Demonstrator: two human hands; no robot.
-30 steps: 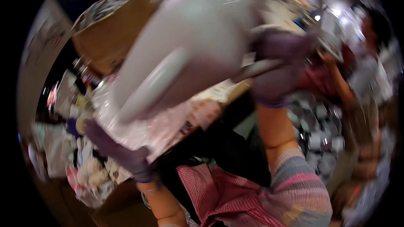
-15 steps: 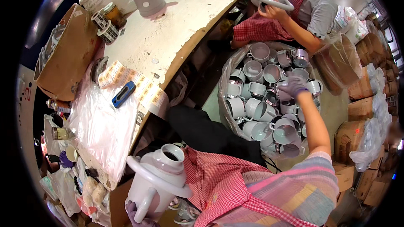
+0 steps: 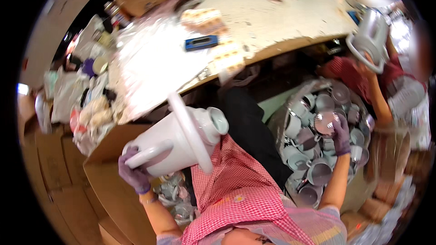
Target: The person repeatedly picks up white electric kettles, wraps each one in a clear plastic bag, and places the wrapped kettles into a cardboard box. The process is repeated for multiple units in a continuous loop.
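My left hand (image 3: pixel 133 171), in a thin purple glove, is closed around the handle of a pale grey jug (image 3: pixel 156 131). The jug is tilted, its open round neck pointing right, and a wide ring of the same colour encircles its upper body. Over a large plastic-lined container (image 3: pixel 278 129) of grey cups (image 3: pixel 319 172), my gloved right hand (image 3: pixel 341 137) grips one cup (image 3: pixel 325 123) by its edge. A shiny round metallic face of that cup shows. Several cups around it have handles and some have chrome bands.
A worktable (image 3: pixel 290 22) carries plastic bags (image 3: pixel 150 63), label sheets (image 3: pixel 227 54) and a blue cutter (image 3: pixel 201 43). Below my left arm an open cardboard box (image 3: pixel 109 177) holds plastic-wrapped pieces. At right a co-worker's hand (image 3: pixel 367 66) holds another jug (image 3: pixel 370 31).
The view has turned, shifting the table rightward. The jug in my left hand has tipped further onto its side. My right hand, earlier reaching among the cups, now grips one with its metallic face showing.
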